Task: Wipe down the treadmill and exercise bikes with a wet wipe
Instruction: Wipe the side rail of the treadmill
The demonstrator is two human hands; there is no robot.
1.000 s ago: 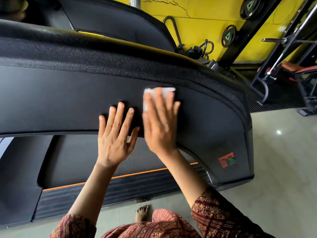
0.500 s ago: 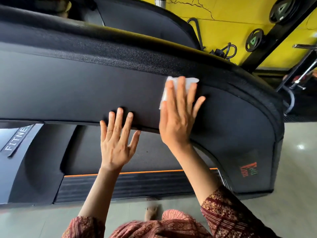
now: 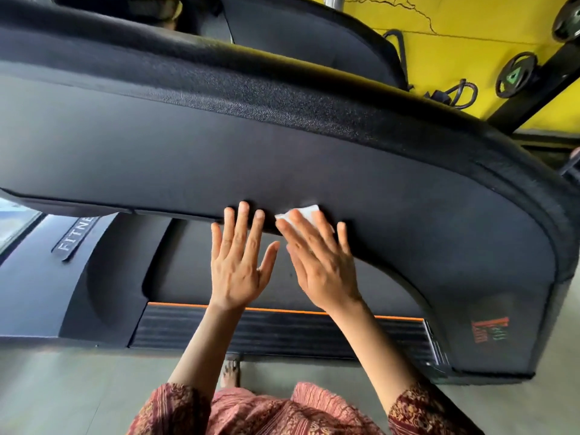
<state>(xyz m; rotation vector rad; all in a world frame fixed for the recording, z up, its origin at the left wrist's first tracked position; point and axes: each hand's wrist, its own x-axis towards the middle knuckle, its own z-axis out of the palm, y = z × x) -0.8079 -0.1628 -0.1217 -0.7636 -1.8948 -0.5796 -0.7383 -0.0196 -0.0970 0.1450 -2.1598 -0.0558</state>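
Your right hand [image 3: 323,265], grip released, presses the wet wipe [image 3: 306,212] flat against the lower edge of the treadmill cover [image 3: 282,152] at frame centre. Just left, your left hand [image 3: 238,268] lies spread, fingertips touching that edge.

Flat, outstretched left hand [image 3: 237,271], right hand [image 3: 323,268]

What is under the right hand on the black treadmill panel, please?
A white wet wipe lies under the right hand, pressed flat on the treadmill panel. Only its top edge shows; the rest is covered.
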